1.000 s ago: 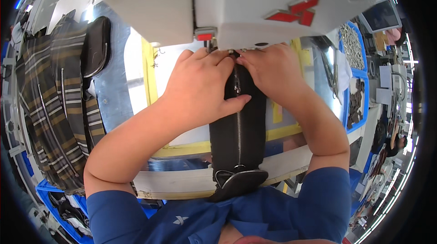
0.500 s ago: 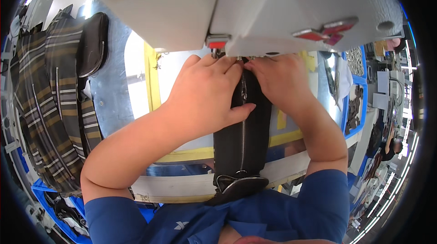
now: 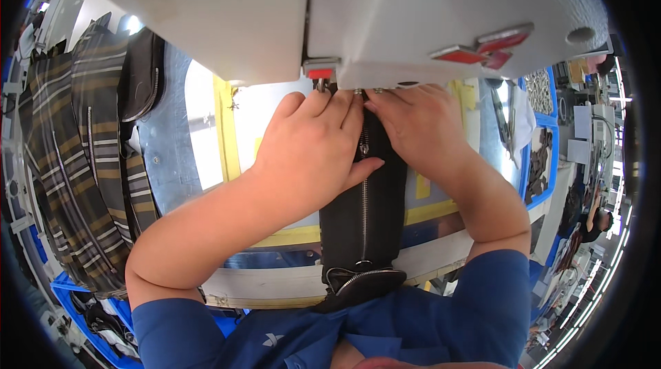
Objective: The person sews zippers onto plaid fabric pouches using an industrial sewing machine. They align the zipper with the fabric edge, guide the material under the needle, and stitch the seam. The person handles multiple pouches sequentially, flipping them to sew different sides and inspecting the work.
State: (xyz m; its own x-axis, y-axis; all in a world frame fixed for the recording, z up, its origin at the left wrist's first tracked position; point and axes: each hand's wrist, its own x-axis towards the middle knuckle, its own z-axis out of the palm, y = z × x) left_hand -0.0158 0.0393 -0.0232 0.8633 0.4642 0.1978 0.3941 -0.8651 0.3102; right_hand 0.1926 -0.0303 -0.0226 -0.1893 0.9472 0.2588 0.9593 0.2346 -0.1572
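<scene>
A long black fabric piece with a metal zipper [image 3: 364, 217] runs from under the sewing machine head [image 3: 206, 18] down toward my body. My left hand [image 3: 310, 138] lies on its left side, fingers stretched toward the presser foot [image 3: 321, 84] and thumb spread across the zipper. The zipper pull [image 3: 364, 151] shows just above that thumb. On the right side, my right hand [image 3: 423, 124] has its thumb and fingers closed at the piece's edge; the machine head partly hides its fingertips. A small black zippered pouch [image 3: 370, 288] lies at the piece's near end, against my shirt.
Plaid zippered bag panels [image 3: 76, 162] are piled at the left, beside a black pouch [image 3: 142, 76]. Yellow tape [image 3: 286, 235] edges the work surface. Blue bins [image 3: 540, 162] with small parts stand at the right; another blue bin [image 3: 103, 314] is at lower left.
The view has shifted slightly, with the machine head now a little lower and further left. The zipper pull sits slightly lower; both hands keep nearly the same pose on the black piece.
</scene>
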